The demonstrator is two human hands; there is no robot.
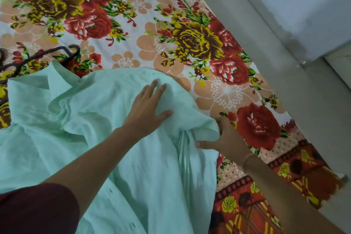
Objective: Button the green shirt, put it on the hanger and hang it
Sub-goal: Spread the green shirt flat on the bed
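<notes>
Floral bedsheet [133, 43]; green shirt [95, 119] laid collar toward hanger [47, 53].
Left hand [150, 104] flat, fingers spread; right hand [228, 138] pinches shirt's right edge; hanger far-left, nearer left hand.

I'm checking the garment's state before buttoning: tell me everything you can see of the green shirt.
The green shirt is pale mint, thin woven-looking cloth, lying rumpled and spread on the floral bedsheet, collar toward the black hanger. The left hand presses flat on it; the right hand grips its bunched edge, where folds gather. Whether it is buttoned cannot be told.
</notes>
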